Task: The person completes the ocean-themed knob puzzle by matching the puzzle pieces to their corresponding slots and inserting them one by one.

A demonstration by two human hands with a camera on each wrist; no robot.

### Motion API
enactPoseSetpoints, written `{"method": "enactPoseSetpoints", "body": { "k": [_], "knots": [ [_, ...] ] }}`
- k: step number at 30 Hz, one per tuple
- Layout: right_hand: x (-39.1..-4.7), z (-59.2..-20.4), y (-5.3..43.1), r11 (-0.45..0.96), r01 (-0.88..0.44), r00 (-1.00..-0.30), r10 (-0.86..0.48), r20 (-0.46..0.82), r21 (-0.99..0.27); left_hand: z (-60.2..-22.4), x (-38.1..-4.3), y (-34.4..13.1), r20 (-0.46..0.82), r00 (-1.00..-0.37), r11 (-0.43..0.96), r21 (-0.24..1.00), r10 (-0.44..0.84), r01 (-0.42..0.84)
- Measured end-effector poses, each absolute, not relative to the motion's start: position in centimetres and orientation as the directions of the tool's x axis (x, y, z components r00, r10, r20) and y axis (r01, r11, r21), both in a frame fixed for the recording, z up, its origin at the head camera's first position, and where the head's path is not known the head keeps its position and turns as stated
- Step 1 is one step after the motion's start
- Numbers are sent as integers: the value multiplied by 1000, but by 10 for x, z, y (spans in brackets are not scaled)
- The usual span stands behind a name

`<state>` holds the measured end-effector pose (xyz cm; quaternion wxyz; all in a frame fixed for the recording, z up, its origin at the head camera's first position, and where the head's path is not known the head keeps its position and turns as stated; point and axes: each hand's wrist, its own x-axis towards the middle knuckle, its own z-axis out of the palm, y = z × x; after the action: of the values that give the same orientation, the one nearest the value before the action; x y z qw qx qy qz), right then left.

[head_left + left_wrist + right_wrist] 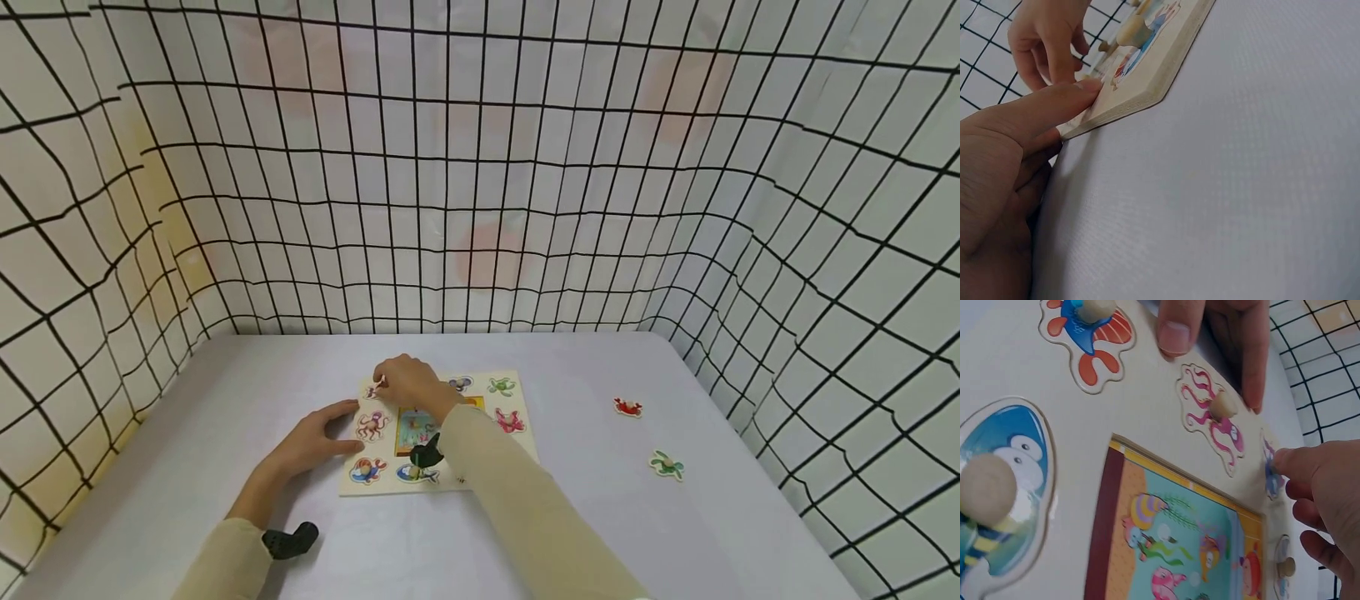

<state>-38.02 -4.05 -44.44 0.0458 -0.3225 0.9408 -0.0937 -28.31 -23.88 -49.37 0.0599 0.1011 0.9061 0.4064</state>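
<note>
A pale wooden peg puzzle board with sea-animal pieces lies on the white table. My right hand reaches over its far left corner. Its thumb and fingertips pinch a small purple-blue puzzle piece at that corner; the fingers hide its knob. My left hand rests at the board's left edge, thumb and forefinger spread apart and touching it. Between those fingertips sits the pink octopus piece, its wooden knob upright. The fish piece with orange fins lies near the left thumb.
A red crab piece and a green turtle piece lie loose on the table, right of the board. A striped blue fish piece sits along the near edge. Black netting over white walls surrounds the table's back and sides.
</note>
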Motion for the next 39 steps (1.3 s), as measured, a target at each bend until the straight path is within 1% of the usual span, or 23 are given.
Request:
{"method": "enactPoseSetpoints", "body": {
  "k": [10,14,31,39],
  "knots": [
    [-386,-427,-15,761,-600,-788,-615,19,-249,-491,-280,-237,-27,-974,659,740,227,133],
    [-388,-423,-5,764,-589,-794,-608,15,-264,-492,-280,-236,-39,-974,660,742,222,121],
    [-393,-423,18,780,-572,-809,-588,15,-253,-495,-282,-238,-3,-972,632,761,234,150],
    [-395,-419,28,779,-581,-805,-593,21,-236,-497,-282,-238,-13,-976,645,753,215,132]
  ]
}}
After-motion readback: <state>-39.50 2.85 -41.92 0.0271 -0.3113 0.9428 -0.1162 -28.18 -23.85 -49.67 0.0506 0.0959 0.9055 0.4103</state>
